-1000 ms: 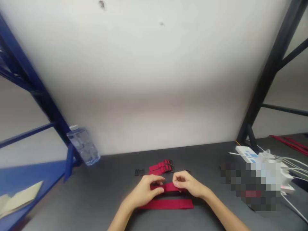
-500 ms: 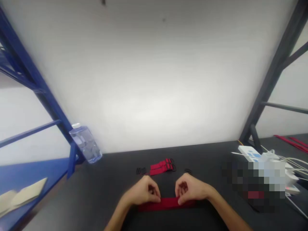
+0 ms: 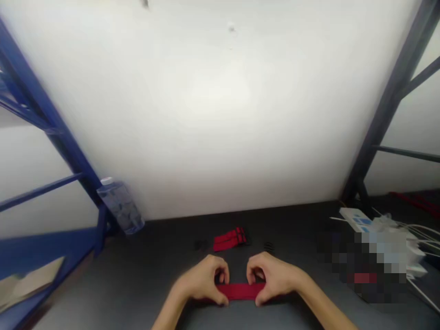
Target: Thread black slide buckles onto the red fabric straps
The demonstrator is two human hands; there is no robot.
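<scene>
A folded red fabric strap (image 3: 240,291) lies across the front of the dark grey table (image 3: 113,284). My left hand (image 3: 206,279) pinches its left side, and my right hand (image 3: 273,277) pinches its right side, with a small gap between the hands. Beyond them lie a pair of red straps with black buckles (image 3: 229,239). Small black buckles (image 3: 199,245) sit to their left, and another black fitting (image 3: 268,247) sits to their right. Both hands stand apart from these pieces.
A clear water bottle (image 3: 120,207) stands at the table's back left, beside a blue metal shelf frame (image 3: 75,156). A white power strip (image 3: 355,220) with white cables lies at right, partly behind a pixelated patch (image 3: 371,261). Red strips (image 3: 415,204) lie further back.
The strap's raised loop from a second ago has gone flat between my hands. Both hands have moved toward me, and each now pinches one side of the strap.
</scene>
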